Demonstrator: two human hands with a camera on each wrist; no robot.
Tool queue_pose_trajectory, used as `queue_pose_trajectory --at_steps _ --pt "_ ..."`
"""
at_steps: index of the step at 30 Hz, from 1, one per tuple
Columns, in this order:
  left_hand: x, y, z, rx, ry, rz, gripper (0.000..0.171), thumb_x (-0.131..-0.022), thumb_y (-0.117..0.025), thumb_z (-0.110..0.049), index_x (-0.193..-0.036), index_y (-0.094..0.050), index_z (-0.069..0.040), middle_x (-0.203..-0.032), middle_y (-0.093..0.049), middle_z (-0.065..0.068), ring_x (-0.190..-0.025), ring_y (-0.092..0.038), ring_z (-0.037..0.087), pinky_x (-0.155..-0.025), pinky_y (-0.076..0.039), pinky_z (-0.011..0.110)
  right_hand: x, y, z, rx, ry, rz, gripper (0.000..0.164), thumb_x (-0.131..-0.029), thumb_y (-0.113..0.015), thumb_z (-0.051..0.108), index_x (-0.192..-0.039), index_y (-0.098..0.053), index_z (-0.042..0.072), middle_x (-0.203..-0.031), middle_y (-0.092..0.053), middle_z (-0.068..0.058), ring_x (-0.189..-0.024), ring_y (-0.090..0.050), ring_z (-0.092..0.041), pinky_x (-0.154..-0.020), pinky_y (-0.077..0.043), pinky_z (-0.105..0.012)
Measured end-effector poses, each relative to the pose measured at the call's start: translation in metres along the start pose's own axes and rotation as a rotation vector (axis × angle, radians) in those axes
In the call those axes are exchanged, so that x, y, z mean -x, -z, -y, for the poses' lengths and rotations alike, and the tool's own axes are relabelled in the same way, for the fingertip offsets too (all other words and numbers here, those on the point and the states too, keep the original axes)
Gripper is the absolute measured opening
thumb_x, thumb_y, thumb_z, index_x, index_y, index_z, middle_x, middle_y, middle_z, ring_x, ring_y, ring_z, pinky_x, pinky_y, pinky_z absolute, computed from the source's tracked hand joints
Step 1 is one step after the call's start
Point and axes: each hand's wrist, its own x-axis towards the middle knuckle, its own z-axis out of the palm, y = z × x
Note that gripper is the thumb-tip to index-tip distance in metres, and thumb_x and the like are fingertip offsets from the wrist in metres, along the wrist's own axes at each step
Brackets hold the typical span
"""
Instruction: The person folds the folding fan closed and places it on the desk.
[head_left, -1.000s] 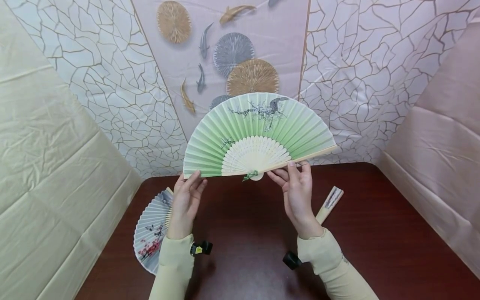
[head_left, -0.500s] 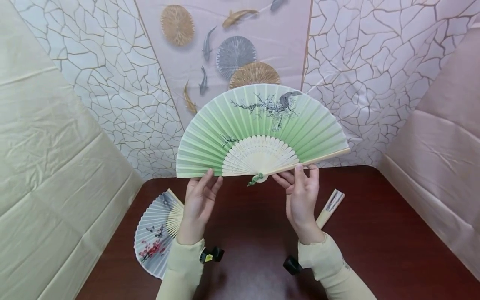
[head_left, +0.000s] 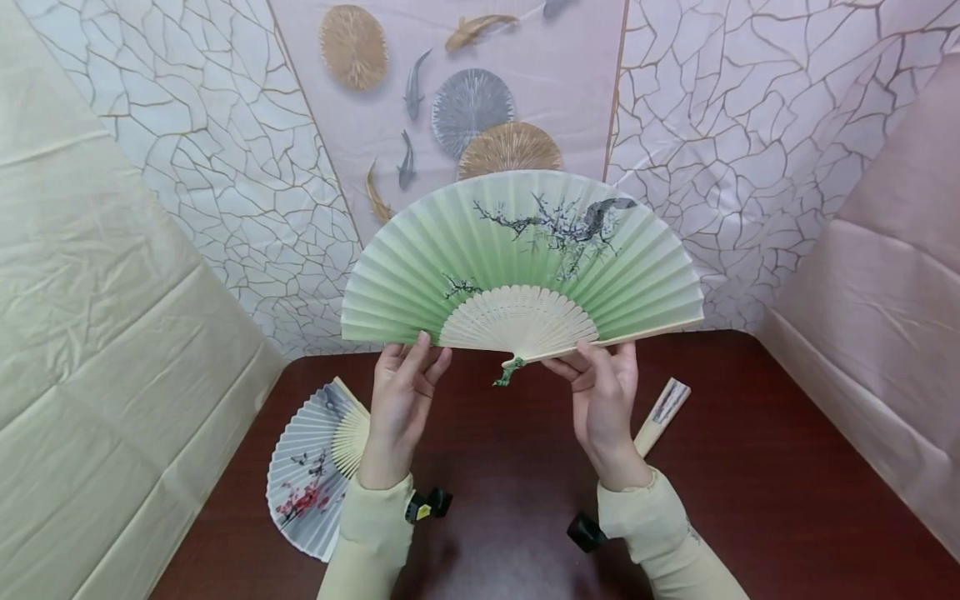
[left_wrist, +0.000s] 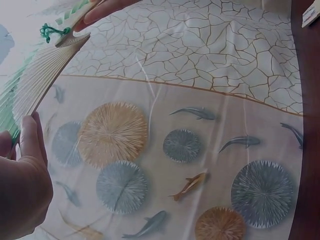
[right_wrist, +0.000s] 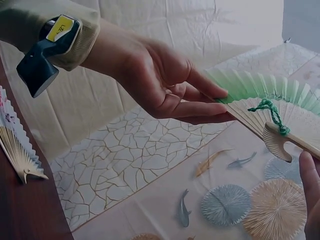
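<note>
While the green fan (head_left: pixel 517 258) is held fully spread in front of the patterned backdrop (head_left: pixel 225 183), its lower edge is supported by both hands. It is raised clear of the table (head_left: pixel 495 475) and, in the head view, is seen above the table's far edge. By the left hand (head_left: pixel 401 404) the left part of that edge is pinched, with the thumb laid over the near face and fingers tucked behind. By the right hand (head_left: pixel 606 404) the right-hand edge stick is gripped in the same way, just right of the pivot.

The step in hand is judged to be a steady, two-handed holding of the spread fan. For any next move, both edges would need to be kept lightly pinched and moved together, so that the pleats are not strained.

The long axis is run left to right, almost level, with the right edge slanted upward from the pivot. The curved rim is pointed up and away; the pivot, hung with a green cord (head_left: pixel 507 372), is turned down and near. On the table, a grey fan (head_left: pixel 303 471) is left spread at left, and a folded fan (head_left: pixel 663 414) is laid at right.
</note>
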Motion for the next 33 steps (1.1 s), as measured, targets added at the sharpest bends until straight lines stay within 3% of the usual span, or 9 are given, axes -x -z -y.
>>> queue_pose_trajectory --at_steps 10,16,22,33 --pt "0.001 0.002 -0.006 -0.01 -0.01 -0.006 0.017 -0.1 -0.059 0.001 -0.097 -0.072 -0.008 -0.093 -0.069 0.003 -0.085 -0.073 0.016 -0.085 -0.06 0.033 -0.003 0.003 0.001 -0.028 -0.058 0.057 0.038 -0.1 -0.044 -0.008 -0.136 -0.04 0.001 -0.107 -0.073 -0.016 -0.09 -0.075 -0.025 -0.078 -0.062 -0.039" --pt "0.002 0.004 -0.008 -0.004 0.002 0.007 0.016 -0.102 -0.056 0.0 -0.101 -0.07 -0.008 -0.097 -0.068 0.004 -0.088 -0.072 0.017 -0.089 -0.059 0.036 -0.004 0.006 0.005 0.025 -0.087 0.096 0.031 -0.102 -0.046 -0.004 -0.133 -0.048 0.0 -0.112 -0.072 -0.014 -0.094 -0.074 -0.023 -0.082 -0.061 -0.038" --pt "0.003 0.007 -0.01 -0.002 0.019 0.027 0.017 -0.102 -0.054 0.001 -0.105 -0.067 -0.008 -0.099 -0.066 0.004 -0.09 -0.071 0.018 -0.09 -0.058 0.036 -0.004 0.008 0.004 0.052 -0.122 0.107 0.029 -0.103 -0.047 -0.003 -0.132 -0.054 -0.002 -0.115 -0.072 -0.014 -0.095 -0.074 -0.022 -0.083 -0.061 -0.037" --pt "0.001 0.012 -0.013 0.006 -0.007 0.024 0.017 -0.103 -0.056 -0.002 -0.112 -0.067 -0.009 -0.105 -0.069 0.004 -0.091 -0.072 0.018 -0.086 -0.06 0.033 -0.004 0.007 0.0 0.045 -0.159 0.123 0.028 -0.103 -0.047 -0.005 -0.127 -0.06 -0.001 -0.113 -0.072 -0.013 -0.096 -0.073 -0.021 -0.085 -0.06 -0.036"
